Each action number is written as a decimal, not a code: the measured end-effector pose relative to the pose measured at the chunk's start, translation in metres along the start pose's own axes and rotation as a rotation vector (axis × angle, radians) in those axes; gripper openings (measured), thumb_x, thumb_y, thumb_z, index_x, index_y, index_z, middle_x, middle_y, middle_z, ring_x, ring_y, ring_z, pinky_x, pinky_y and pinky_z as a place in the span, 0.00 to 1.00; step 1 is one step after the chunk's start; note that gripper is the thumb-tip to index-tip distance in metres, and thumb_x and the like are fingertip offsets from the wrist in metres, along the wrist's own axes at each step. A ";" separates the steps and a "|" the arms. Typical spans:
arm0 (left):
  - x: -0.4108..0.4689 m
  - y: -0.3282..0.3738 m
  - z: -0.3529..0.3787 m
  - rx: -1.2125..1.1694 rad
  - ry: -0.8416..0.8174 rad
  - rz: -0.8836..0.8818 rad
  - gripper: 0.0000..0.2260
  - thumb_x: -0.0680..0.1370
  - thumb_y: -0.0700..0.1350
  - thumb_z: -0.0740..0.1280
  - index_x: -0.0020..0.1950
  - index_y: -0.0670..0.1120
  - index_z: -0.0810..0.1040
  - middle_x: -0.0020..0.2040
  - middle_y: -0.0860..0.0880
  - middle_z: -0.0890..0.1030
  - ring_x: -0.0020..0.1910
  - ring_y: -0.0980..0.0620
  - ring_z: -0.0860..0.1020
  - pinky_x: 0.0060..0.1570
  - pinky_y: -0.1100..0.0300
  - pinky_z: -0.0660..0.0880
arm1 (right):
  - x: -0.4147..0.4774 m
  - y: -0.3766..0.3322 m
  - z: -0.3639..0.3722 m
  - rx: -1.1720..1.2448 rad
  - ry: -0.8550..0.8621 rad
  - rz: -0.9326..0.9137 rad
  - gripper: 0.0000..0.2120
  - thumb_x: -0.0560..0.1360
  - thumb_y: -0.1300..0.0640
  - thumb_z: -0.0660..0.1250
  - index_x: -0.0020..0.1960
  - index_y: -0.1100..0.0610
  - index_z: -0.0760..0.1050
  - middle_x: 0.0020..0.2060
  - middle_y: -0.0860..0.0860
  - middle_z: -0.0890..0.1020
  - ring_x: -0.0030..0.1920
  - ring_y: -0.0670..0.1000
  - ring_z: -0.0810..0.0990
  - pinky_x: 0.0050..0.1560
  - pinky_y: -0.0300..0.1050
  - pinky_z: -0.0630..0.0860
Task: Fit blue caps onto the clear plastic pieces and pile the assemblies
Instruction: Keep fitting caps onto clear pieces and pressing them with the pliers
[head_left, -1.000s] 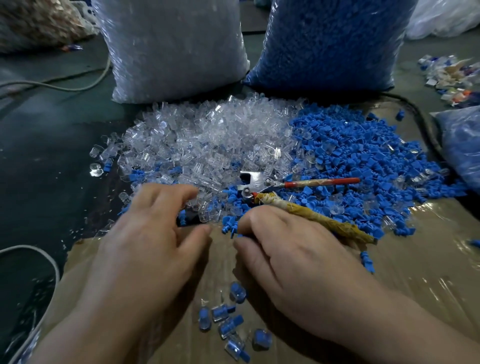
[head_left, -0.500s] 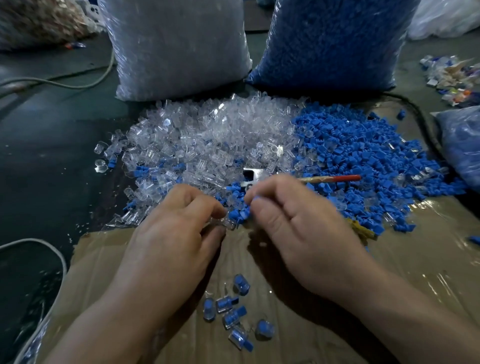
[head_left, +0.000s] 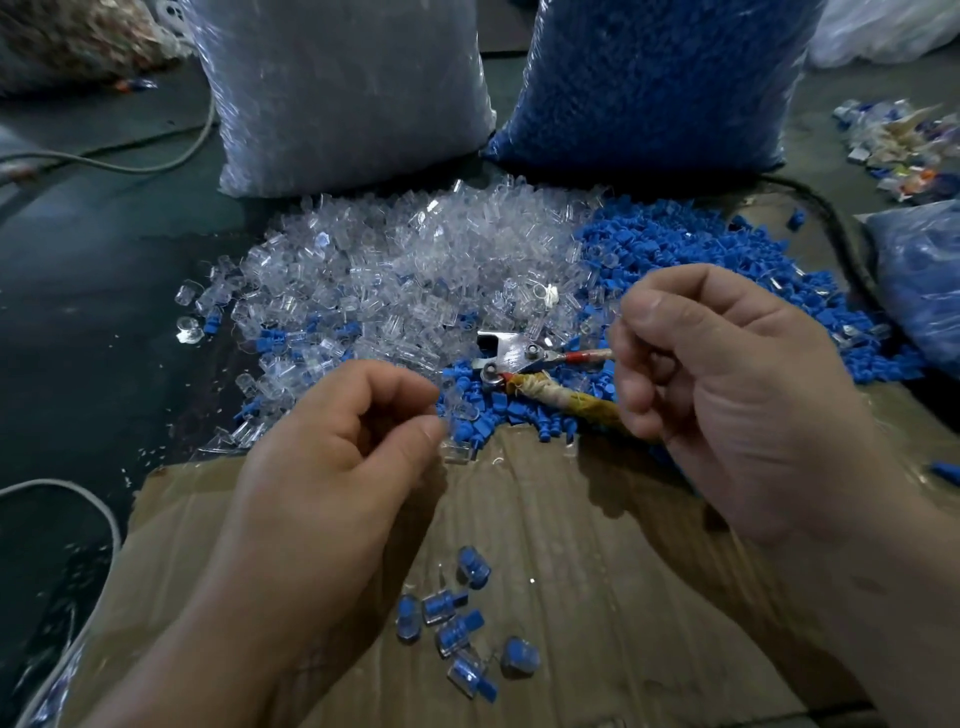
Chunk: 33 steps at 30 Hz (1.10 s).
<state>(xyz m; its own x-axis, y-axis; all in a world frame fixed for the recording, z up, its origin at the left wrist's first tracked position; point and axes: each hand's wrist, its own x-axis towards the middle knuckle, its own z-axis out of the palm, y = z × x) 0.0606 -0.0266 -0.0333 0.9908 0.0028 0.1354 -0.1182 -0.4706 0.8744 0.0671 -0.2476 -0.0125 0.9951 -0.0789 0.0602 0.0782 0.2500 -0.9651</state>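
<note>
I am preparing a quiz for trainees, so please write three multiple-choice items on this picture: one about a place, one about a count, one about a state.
1. Where do the pliers lie? A on the white sack; B where the clear pile meets the blue pile; C on the dark floor.
2. How many finished assemblies lie on the cardboard? A two; B six; C over fifteen.
3. What does the left hand do? A lies flat; B grips the pliers; C pinches a clear piece.
Answers: B, their head sits at the piles' border; B, six capped pieces show; C, thumb and fingers close on it.
</note>
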 end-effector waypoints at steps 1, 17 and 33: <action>-0.001 0.003 0.002 -0.246 -0.030 -0.095 0.09 0.67 0.47 0.74 0.46 0.57 0.83 0.39 0.54 0.84 0.34 0.59 0.82 0.30 0.65 0.77 | -0.002 0.000 0.001 -0.055 -0.023 0.010 0.02 0.71 0.56 0.72 0.40 0.53 0.79 0.31 0.54 0.78 0.27 0.50 0.73 0.24 0.40 0.69; 0.002 0.006 0.006 -0.917 -0.258 -0.322 0.12 0.60 0.36 0.74 0.41 0.47 0.86 0.38 0.42 0.84 0.30 0.48 0.82 0.31 0.61 0.80 | -0.029 0.011 0.038 -0.515 -0.272 -0.117 0.04 0.74 0.55 0.68 0.47 0.46 0.77 0.35 0.41 0.83 0.35 0.42 0.83 0.37 0.42 0.81; 0.002 0.003 0.005 -0.877 -0.295 -0.230 0.14 0.58 0.38 0.82 0.41 0.48 0.86 0.35 0.43 0.83 0.33 0.50 0.84 0.30 0.62 0.79 | -0.029 0.008 0.035 -0.834 -0.244 -0.346 0.04 0.75 0.55 0.68 0.48 0.50 0.81 0.40 0.41 0.81 0.43 0.41 0.79 0.43 0.33 0.74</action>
<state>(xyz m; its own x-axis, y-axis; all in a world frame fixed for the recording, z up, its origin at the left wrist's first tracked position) 0.0629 -0.0325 -0.0327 0.9586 -0.2660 -0.1018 0.1930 0.3438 0.9190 0.0414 -0.2094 -0.0130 0.9172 0.2091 0.3392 0.3978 -0.5303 -0.7487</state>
